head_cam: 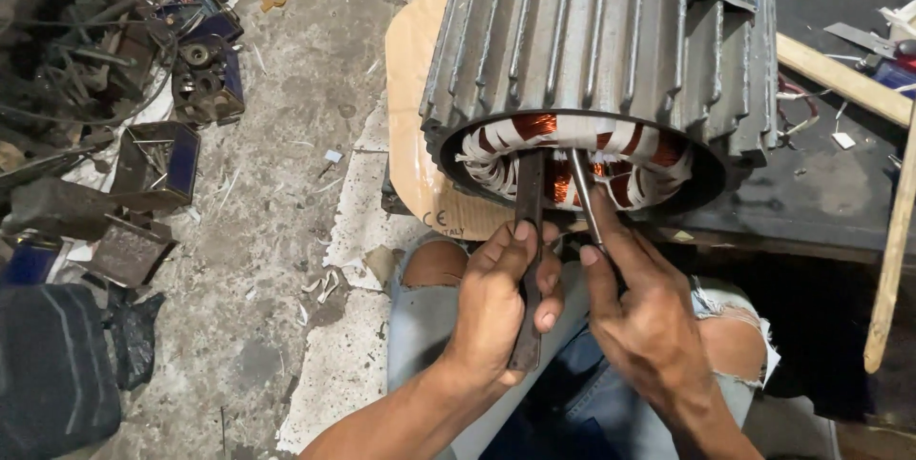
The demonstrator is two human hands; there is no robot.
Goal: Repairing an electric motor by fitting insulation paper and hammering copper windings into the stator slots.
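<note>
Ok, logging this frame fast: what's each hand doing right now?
Left hand: closed around a flat dark metal bar.
Right hand: closed on a thin metal rod reaching into the motor stator.

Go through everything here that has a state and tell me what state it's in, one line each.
Motor housing: lying on its side, open end facing the person.
Copper windings: exposed, wrapped in white insulation.
Flat metal bar: gripped by the left hand, tip pushed into the windings.
Thin metal rod: held by the right hand, tip inside the motor.
Jeans: torn at the knees.
Wooden stick: leaning by the bench.
</note>
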